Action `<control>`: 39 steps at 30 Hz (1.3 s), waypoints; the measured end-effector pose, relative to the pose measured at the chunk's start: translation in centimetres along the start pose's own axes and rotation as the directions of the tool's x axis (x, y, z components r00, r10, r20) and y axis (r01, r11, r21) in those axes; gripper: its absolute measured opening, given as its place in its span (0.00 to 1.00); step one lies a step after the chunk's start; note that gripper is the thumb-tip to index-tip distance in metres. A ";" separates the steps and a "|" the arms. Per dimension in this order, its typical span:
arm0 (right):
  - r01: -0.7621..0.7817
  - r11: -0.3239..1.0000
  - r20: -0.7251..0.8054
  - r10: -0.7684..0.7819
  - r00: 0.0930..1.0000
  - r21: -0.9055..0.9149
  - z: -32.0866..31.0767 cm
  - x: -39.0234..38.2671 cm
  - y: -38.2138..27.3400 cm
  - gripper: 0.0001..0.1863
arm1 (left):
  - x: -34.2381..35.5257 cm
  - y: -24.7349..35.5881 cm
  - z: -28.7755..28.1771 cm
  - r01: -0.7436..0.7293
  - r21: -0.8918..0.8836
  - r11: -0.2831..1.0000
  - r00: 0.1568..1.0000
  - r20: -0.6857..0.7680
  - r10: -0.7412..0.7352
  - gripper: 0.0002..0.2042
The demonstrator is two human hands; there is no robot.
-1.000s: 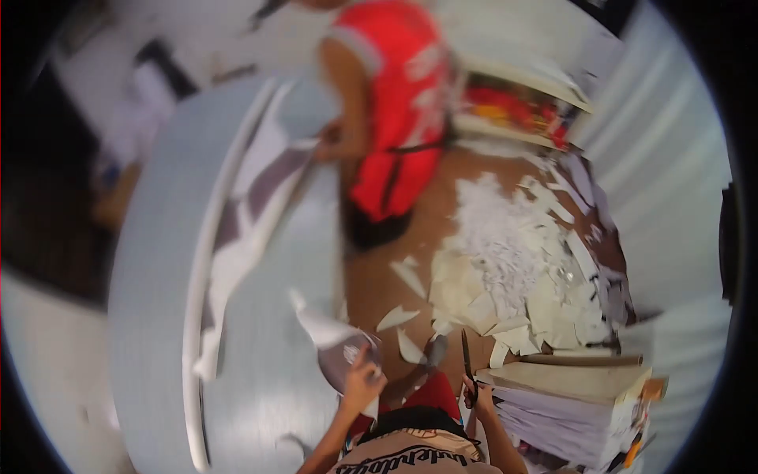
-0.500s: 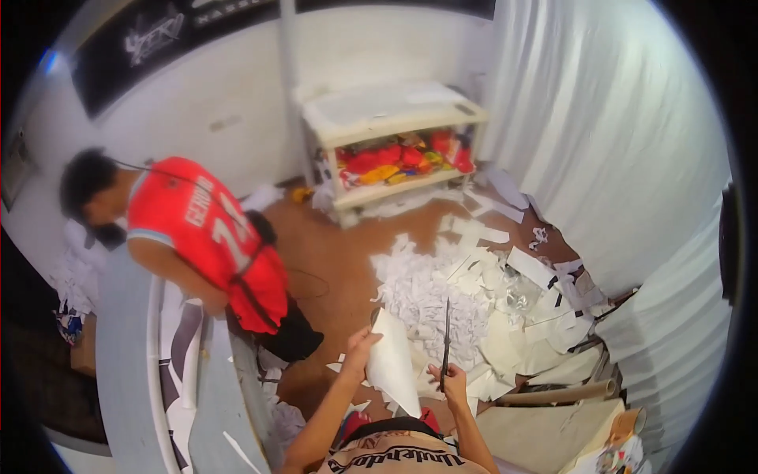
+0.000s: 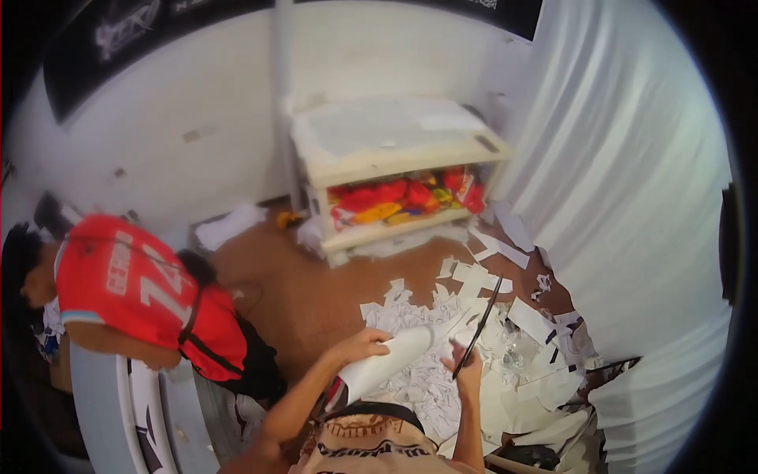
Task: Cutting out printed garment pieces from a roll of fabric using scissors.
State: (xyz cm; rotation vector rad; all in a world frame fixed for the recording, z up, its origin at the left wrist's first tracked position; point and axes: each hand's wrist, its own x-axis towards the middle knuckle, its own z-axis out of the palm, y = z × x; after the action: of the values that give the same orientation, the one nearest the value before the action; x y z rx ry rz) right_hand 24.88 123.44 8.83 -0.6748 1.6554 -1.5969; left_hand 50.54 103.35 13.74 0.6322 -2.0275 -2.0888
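A curled white sheet (image 3: 388, 365), probably paper, sits in front of my body. My left hand (image 3: 359, 347) is closed on its left end, and the sheet slants up to the right. A pair of long dark scissors (image 3: 483, 314) is in my right hand (image 3: 466, 367). The blades appear together and point up and a little right, apart from the sheet. Below both hands lies a wide heap of white paper scraps (image 3: 414, 312) on the brown floor.
A person in a red sleeveless top (image 3: 146, 292) bends over a long grey table (image 3: 95, 395) at the left. Against the far wall stands a pale shelf table (image 3: 379, 150) holding red and yellow items. A white curtain (image 3: 624, 197) hangs along the right.
My left hand has turned the sheet from hanging down to slanting up and right. The scissors have tilted rightward. The person in red has shifted left and lower in view as the view turned.
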 end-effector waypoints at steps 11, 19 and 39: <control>0.041 0.999 0.671 -0.051 0.740 0.031 21.8 37.0 -17.2 0.30 | 21.5 18.1 -34.4 -0.121 0.256 0.959 0.917 0.398 0.010 0.11; -0.039 0.999 0.869 0.047 0.492 -0.032 34.0 65.2 -21.6 0.25 | 36.1 23.1 -56.7 0.067 0.398 0.915 0.978 0.156 -0.139 0.11; -0.121 0.990 0.672 0.134 0.728 -0.067 58.0 120.6 -20.1 0.31 | 78.2 23.4 -108.2 -0.067 0.702 0.709 0.993 0.113 -0.018 0.08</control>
State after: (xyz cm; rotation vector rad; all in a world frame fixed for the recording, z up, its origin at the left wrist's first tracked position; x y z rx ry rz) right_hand -3.45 -8.80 13.55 -0.9870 1.1310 -1.0405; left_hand 20.24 -28.41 23.34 0.5717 -2.8900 -1.2744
